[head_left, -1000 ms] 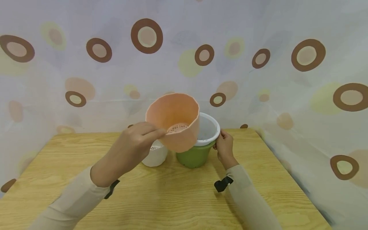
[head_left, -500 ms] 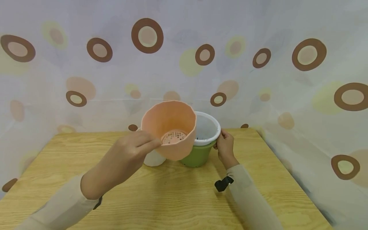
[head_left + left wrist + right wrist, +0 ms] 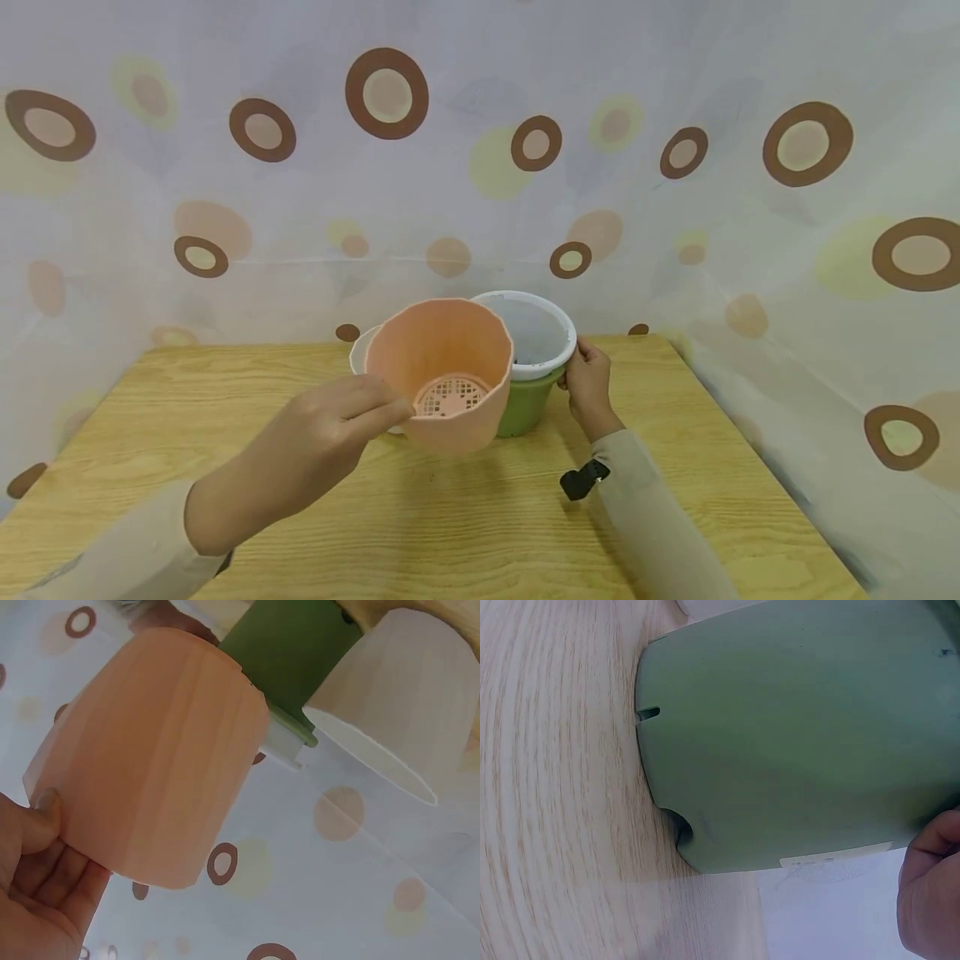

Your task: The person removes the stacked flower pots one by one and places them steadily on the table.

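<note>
My left hand [image 3: 322,442] pinches the rim of a peach plastic flower pot [image 3: 438,342], which is held up and tilted so its mouth and slotted base face the head camera. Behind it on the right stands a green flower pot [image 3: 525,406] with a white pot [image 3: 536,333] nested inside. My right hand [image 3: 588,375] grips the rims of these two at their right side. A cream-white pot [image 3: 358,350] is mostly hidden behind the peach one in the head view; the left wrist view shows this cream pot [image 3: 397,705] beside the green pot [image 3: 289,656].
The pots stand toward the back of a wood-grain table [image 3: 480,533]. A pale curtain [image 3: 450,200] with brown rings hangs close behind the table and along its right side. A paper label [image 3: 836,856] is on the green pot.
My left hand has lowered the peach pot and drawn it nearer, slightly left, tilting it so more of its base shows. It now covers most of the cream pot. My right hand stays put.
</note>
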Demonstrator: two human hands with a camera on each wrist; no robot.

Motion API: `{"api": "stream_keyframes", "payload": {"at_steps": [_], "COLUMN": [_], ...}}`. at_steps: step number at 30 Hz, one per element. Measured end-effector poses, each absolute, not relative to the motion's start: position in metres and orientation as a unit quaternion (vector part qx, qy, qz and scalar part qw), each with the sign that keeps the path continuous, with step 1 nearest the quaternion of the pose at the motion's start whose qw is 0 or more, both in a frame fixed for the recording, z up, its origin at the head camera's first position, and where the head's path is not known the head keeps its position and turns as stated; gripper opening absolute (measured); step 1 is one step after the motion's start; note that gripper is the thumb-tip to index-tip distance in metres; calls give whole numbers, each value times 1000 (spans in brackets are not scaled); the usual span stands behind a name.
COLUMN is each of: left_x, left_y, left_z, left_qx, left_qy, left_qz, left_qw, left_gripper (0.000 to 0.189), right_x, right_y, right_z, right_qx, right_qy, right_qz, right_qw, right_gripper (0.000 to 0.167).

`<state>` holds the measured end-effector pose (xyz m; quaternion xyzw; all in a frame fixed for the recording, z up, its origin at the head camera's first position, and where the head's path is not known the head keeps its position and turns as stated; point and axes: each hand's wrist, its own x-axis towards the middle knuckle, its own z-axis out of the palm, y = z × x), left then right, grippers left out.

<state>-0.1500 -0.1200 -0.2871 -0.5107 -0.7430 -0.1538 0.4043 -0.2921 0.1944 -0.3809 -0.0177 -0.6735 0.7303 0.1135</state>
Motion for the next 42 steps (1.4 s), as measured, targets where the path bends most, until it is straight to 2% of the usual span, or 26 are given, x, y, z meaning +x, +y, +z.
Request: {"api": "stream_keyframes", "payload": {"at_steps": [5,22,29,35,42], "left_x": [-147,-138,-137,-132,-130], "left_y": [-124,-141,-150,-156,-159], "left_z": [-299,-340,-351,-360,-364], "left_qx": [-521,-521,-527,-510,-512], "left_qy": [-739,-772,-768,-791,-785], "left_qz": [-142,-132,-117,-115,-116], "left_qw": [402,338,343,318,329], "left_gripper": [43,52,48,56,54], "right_x": [-293,-290,-302,-308,-308], "right_y": [196,195,200,200,200], "right_z": [-381,-380,-394,-402,-403], "right_qx": [-15,-12,-12,-10,-9], "right_qy": [-671,-677,-667,-670,-668], "right_qz": [733,727,735,729,731], "right_qw": [113,113,120,138,140], "right_gripper": [37,38,38,39,39]}}
